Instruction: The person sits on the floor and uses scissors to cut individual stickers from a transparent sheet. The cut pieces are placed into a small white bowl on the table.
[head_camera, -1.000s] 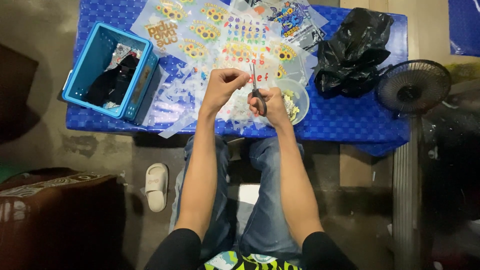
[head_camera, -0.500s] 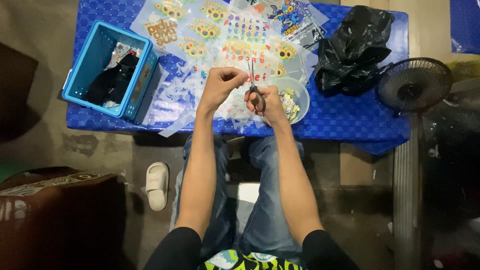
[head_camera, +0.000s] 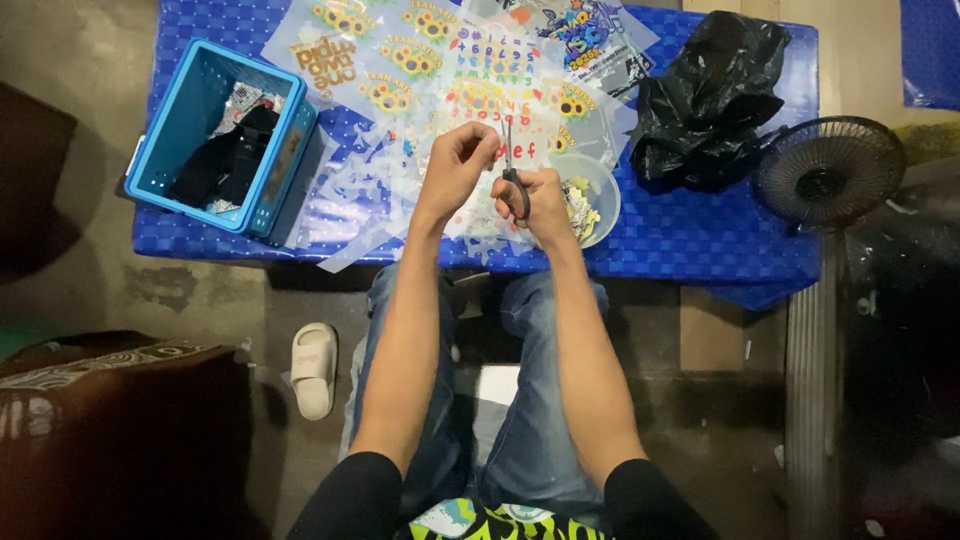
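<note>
Pointing away from body, scissors (head_camera: 512, 172) blades upright, long axis front-to-back, over clear sticker sheets (head_camera: 440, 70) on blue woven-pattern table (head_camera: 700, 235). Right hand (head_camera: 535, 200) grip closed through dark handles. Left hand (head_camera: 458, 165) fingers curled, pinching small thin piece at blades; forearms converging.

Whatever the curled left hand (head_camera: 462, 160) is pinching is staying too small to tell. The right hand (head_camera: 535, 200) is covering the handles of the grey scissors (head_camera: 511, 165). The top edge is cutting off the clear printed sticker sheets (head_camera: 420, 50).
</note>
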